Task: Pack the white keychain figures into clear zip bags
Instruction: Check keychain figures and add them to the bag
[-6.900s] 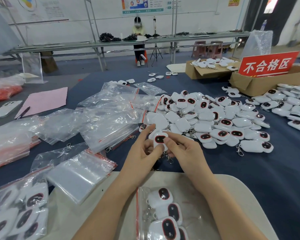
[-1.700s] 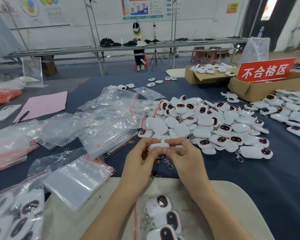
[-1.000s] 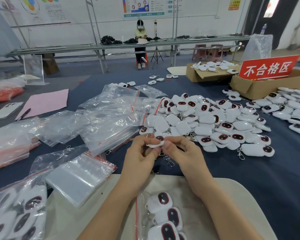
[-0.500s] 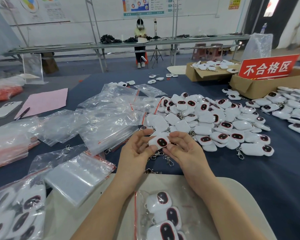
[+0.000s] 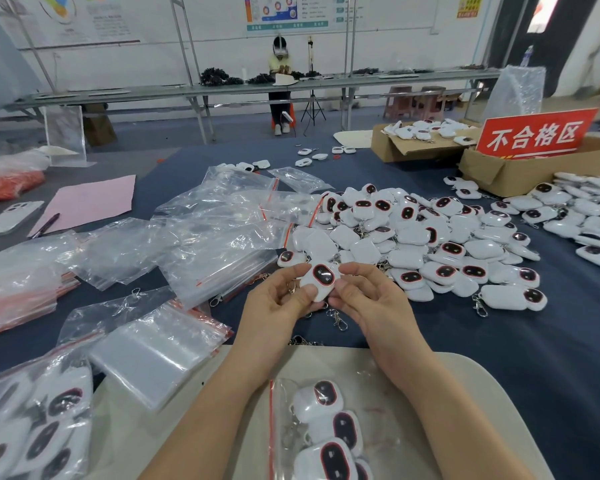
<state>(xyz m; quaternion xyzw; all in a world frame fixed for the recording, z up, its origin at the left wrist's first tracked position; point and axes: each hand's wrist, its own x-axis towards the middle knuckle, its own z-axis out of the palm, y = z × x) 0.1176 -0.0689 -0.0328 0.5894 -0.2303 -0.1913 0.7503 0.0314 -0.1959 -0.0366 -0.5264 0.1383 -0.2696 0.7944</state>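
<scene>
Both hands hold one white keychain figure (image 5: 321,282) with a dark, red-rimmed oval face turned up at me. My left hand (image 5: 280,306) grips its left side and my right hand (image 5: 368,304) its right side; a metal clasp (image 5: 338,322) dangles below. A large pile of white figures (image 5: 426,240) lies just behind on the dark blue cloth. A clear zip bag (image 5: 329,431) with several figures in it rests on the beige board (image 5: 471,393) under my forearms. Empty clear zip bags (image 5: 153,355) are stacked at the left.
Loose crumpled bags (image 5: 201,237) spread across the left middle. Filled bags (image 5: 39,427) sit at bottom left. Cardboard boxes (image 5: 520,171) and a red sign (image 5: 534,135) stand at the right rear. A pink sheet (image 5: 87,199), pen and phone case lie far left. A person sits at a distant bench.
The figure has turned in my hands from edge-on to face-up and now sits slightly higher and tilted. Both hands stay on it.
</scene>
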